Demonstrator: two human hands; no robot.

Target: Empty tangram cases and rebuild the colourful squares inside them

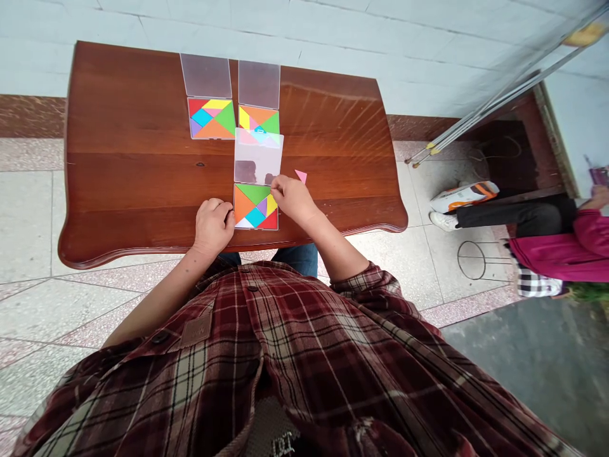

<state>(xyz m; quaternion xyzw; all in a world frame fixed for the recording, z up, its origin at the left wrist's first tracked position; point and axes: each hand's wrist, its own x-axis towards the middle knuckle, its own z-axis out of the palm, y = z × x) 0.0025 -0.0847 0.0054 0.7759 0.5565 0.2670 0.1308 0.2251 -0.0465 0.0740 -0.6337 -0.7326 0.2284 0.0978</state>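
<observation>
A square tangram tray [255, 207] with coloured pieces lies near the front edge of the brown wooden table [118, 165], its clear lid [258, 156] hinged open behind it. My left hand [212, 225] is curled against the tray's left side, steadying it. My right hand [294, 198] rests at the tray's upper right corner with fingers pinched together over the pieces; what they hold I cannot make out. A loose pink triangle [301, 175] lies on the table just beyond my right hand.
Two more tangram trays [212, 118] [259, 119] with open clear lids lie at the table's back. To the right, another person sits on the tiled floor side, with a pink sleeve [561, 251] and a white and orange shoe [464, 195]. A wire stand [473, 260] is beside them.
</observation>
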